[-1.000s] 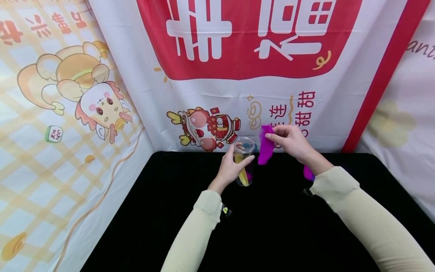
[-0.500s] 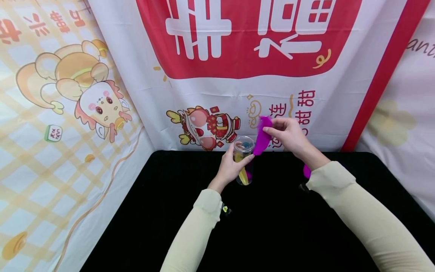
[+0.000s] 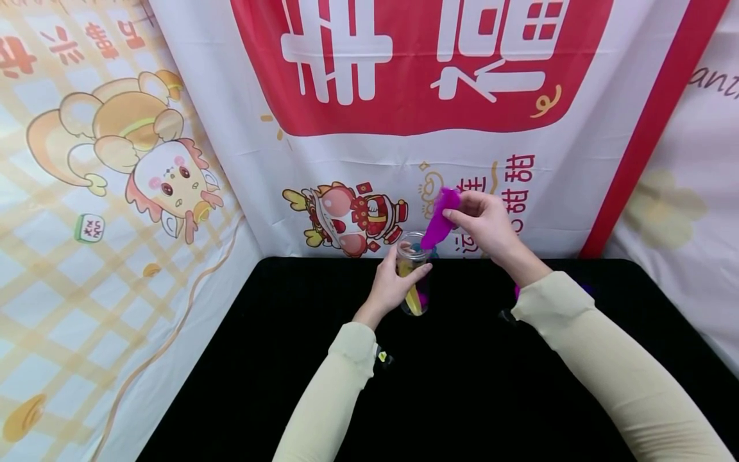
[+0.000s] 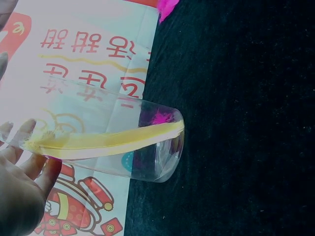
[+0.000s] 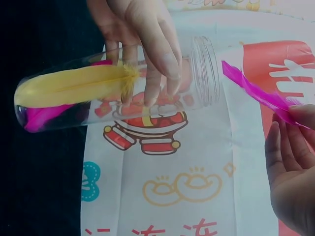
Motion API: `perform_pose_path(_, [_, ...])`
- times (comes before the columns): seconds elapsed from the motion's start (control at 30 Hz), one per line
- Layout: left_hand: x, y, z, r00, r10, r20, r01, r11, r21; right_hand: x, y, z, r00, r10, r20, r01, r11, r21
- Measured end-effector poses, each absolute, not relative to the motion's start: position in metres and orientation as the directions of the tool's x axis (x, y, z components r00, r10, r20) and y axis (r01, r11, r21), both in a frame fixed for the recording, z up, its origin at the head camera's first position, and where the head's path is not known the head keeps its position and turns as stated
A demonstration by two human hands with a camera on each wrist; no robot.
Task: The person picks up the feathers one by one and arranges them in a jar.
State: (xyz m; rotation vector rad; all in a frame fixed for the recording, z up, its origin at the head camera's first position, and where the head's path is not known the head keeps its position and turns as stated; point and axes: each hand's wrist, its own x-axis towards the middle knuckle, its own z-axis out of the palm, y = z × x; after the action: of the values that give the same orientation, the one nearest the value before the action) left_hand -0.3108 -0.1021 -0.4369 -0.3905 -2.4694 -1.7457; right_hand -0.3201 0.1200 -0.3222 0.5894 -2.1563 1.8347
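Observation:
Upright on the black table stands a clear jar, open at its threaded mouth. My left hand grips it, fingers wrapped round the upper part. Inside lean a yellow feather and a magenta feather, the magenta one partly hidden behind the yellow. Between thumb and fingers my right hand pinches another magenta feather by its fluffy end, above and right of the jar. Its narrow tip points down at the mouth; in the right wrist view a small gap shows between tip and rim.
Farther right, a magenta feather lies on the black table, mostly hidden by my right sleeve in the head view. A printed white and red cloth hangs right behind the table; a checked cloth hangs at the left.
My right hand has moved left and up with the magenta feather, bringing its tip from beside the jar to the mouth. The left hand and jar have stayed put.

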Motion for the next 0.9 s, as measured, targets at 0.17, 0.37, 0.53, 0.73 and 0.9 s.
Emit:
perform_pose_path(0.17, [-0.311,-0.103,-0.437,-0.963,0.152,0.220,0.259,0.315,0.913,-0.321,0.115,-0.322,-0.873,-0.141,0.467,-0.482,0.094,-0.871])
perform_pose_path(0.37, [-0.311,-0.104,-0.438,-0.962,0.161,0.221,0.261,0.307,0.915,-0.321,0.108,-0.321,-0.856,-0.165,0.489,-0.505,0.069,-0.861])
perform_pose_path(0.53, [-0.311,-0.104,-0.440,-0.958,0.168,0.233,0.275,0.299,0.914,-0.320,0.101,-0.321,-0.845,-0.193,0.499,-0.521,0.080,-0.850])
perform_pose_path(0.73, [-0.310,-0.104,-0.440,-0.953,0.174,0.249,0.292,0.292,0.911,-0.320,0.095,-0.324,-0.849,-0.217,0.481,-0.512,0.118,-0.851])
perform_pose_path(0.9, [-0.309,-0.104,-0.440,-0.952,0.170,0.255,0.296,0.291,0.910,-0.320,0.090,-0.327,-0.852,-0.252,0.459,-0.503,0.148,-0.852])
